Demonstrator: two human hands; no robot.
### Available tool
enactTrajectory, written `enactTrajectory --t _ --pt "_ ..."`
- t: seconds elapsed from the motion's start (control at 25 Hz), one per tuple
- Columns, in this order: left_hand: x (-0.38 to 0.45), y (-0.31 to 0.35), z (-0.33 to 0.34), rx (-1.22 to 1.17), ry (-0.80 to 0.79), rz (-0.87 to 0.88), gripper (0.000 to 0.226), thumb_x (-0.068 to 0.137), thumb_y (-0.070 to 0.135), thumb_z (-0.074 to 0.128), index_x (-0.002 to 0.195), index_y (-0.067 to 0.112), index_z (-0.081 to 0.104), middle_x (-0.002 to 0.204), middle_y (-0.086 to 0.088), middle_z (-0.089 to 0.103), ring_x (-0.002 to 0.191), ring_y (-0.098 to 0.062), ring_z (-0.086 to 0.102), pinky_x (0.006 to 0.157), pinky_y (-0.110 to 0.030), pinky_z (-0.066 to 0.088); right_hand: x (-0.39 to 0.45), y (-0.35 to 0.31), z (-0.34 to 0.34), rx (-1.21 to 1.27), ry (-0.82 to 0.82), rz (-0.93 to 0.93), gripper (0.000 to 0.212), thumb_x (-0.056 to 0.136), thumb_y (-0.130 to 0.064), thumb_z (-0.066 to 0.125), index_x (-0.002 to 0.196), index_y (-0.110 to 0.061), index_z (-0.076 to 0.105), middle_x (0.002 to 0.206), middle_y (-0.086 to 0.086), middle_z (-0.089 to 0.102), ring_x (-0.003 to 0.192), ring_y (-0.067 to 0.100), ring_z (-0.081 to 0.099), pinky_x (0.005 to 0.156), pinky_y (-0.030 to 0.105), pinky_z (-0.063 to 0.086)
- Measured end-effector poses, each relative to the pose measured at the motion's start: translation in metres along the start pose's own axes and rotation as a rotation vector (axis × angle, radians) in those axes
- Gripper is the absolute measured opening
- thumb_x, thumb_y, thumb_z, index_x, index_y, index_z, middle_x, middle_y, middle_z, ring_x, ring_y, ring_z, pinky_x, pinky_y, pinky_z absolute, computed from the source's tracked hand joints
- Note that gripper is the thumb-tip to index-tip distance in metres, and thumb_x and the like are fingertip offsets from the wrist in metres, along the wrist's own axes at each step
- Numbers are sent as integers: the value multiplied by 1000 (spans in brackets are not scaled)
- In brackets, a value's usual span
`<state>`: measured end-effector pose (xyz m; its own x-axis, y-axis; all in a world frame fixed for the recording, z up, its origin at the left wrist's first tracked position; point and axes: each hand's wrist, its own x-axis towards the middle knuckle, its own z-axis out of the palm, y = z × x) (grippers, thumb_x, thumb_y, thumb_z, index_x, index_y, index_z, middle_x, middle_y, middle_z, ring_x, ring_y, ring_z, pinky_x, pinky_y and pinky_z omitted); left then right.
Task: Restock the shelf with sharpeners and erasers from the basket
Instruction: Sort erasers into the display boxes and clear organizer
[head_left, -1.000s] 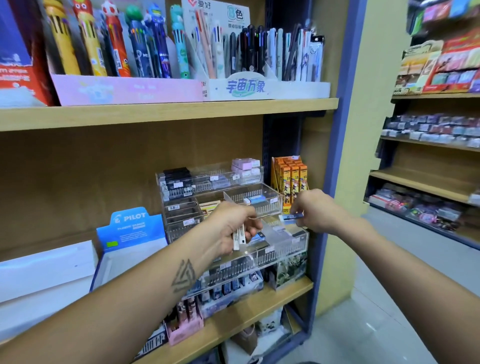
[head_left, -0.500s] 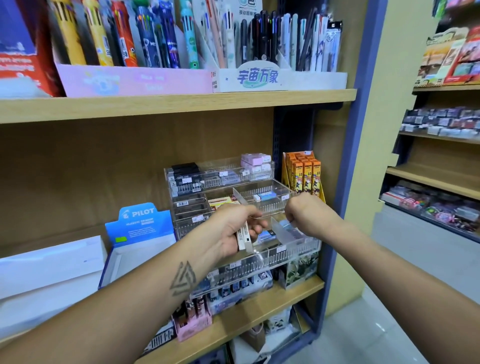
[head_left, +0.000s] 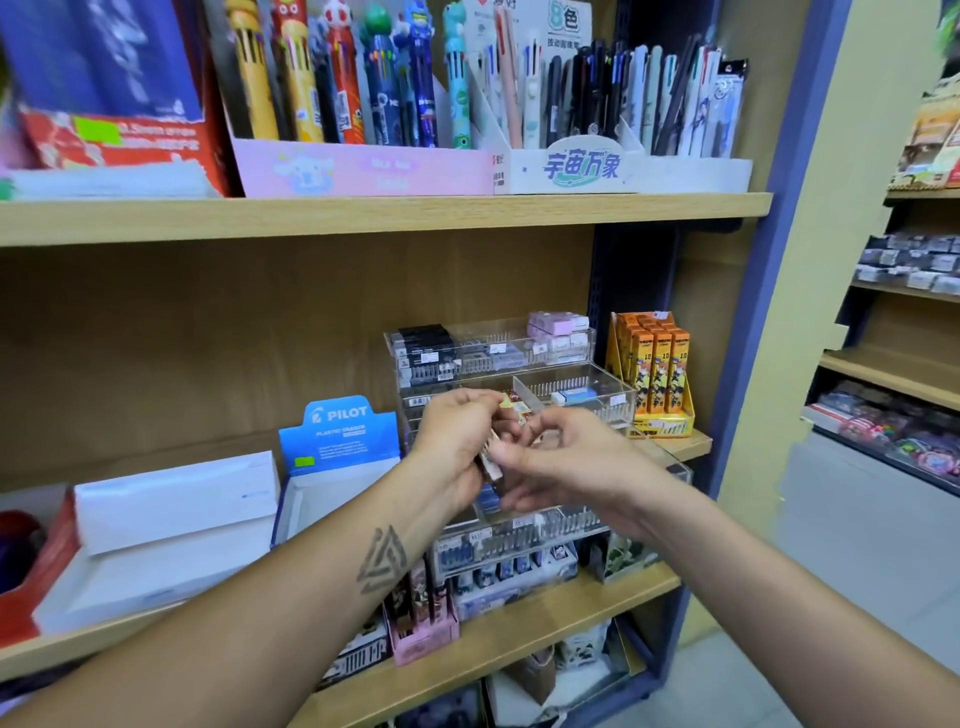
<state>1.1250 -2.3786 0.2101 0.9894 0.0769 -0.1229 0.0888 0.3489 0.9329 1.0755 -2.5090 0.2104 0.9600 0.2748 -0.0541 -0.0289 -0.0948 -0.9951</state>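
Note:
A clear tiered acrylic rack (head_left: 613, 402) of erasers and sharpeners stands on the wooden shelf (head_left: 519, 639). My left hand (head_left: 457, 441) grips a small stack of white-sleeved erasers (head_left: 491, 462) in front of the rack's middle tier. My right hand (head_left: 561, 462) has come up against the left hand, and its fingertips pinch the end of that stack. A blue-and-white eraser (head_left: 574, 397) lies in the open middle compartment behind. The basket is out of view.
A blue PILOT eraser display box (head_left: 337, 441) stands left of the rack, with white boxes (head_left: 171, 509) further left. Orange pencil boxes (head_left: 657, 369) stand to the right. Pens fill trays on the upper shelf (head_left: 363, 215). A second shelving unit (head_left: 904, 364) is at right.
My right hand has drawn back from the rack's right compartment to the left hand and now pinches the eraser stack. The camera has moved closer.

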Motion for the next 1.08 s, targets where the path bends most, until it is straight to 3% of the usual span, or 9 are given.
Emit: enactTrajectory --t 0.08,0.2,0.32,0.44,0.56,0.76,0.88,0.96,1.08 --pt "-1 1 -10 -64 32 56 18 97 -5 47 87 3 60 63 -13 60 46 -18 56 46 -24 51 1 1 20 137 51 -22 38 78 2 78 107 3 54 74 23 66 68 33 71 67 36 63" --pt "-10 9 -25 -226 15 99 15 97 -3 49 90 3 61 69 -13 65 63 -23 64 64 -33 57 4 2 41 139 87 -65 35 74 9 79 103 13 60 78 22 67 72 31 71 73 35 62" --pt "-15 20 -47 -294 -52 68 12 95 7 52 95 3 63 84 -15 68 74 -25 66 75 -38 58 6 -2 57 -236 166 -200 21 72 -5 85 86 -13 72 84 11 74 70 12 67 72 30 60" --pt "-18 30 -83 92 -80 117 26 99 23 49 95 5 68 92 -13 69 82 -24 62 77 -39 51 19 -5 65 -696 270 -374 16 73 -24 85 85 -27 75 71 -8 72 59 0 61 67 31 57" --pt "-26 38 -125 334 -233 214 24 95 21 64 105 -1 69 92 -16 71 76 -24 64 64 -32 51 33 -6 72 -809 250 -452 20 73 -29 83 93 -28 77 70 -12 71 62 3 65 62 29 55" --pt "-28 42 -178 438 -191 279 30 72 -11 79 99 -2 68 93 -20 74 73 -26 71 80 -35 60 52 -4 99 -761 146 -404 32 74 -28 84 104 -23 77 83 -10 75 73 6 69 73 28 57" --pt "-29 44 -188 370 -180 278 23 78 -10 75 99 -5 66 90 -23 72 70 -26 70 72 -32 61 58 -8 100 -483 123 -340 16 87 -16 75 103 -19 76 83 4 75 76 20 71 77 35 60" --pt "-28 47 -188 346 -168 289 14 82 -4 74 93 -7 66 86 -23 71 70 -27 69 65 -29 58 57 -13 95 -189 56 -278 18 96 -3 59 107 -7 72 82 14 74 70 22 68 71 32 59" --pt "-23 50 -178 281 -135 284 14 82 -6 74 89 -6 62 81 -28 68 66 -30 68 62 -29 57 52 -20 81 -51 -3 -224 21 96 4 55 114 -1 64 88 30 70 64 25 63 60 27 54"
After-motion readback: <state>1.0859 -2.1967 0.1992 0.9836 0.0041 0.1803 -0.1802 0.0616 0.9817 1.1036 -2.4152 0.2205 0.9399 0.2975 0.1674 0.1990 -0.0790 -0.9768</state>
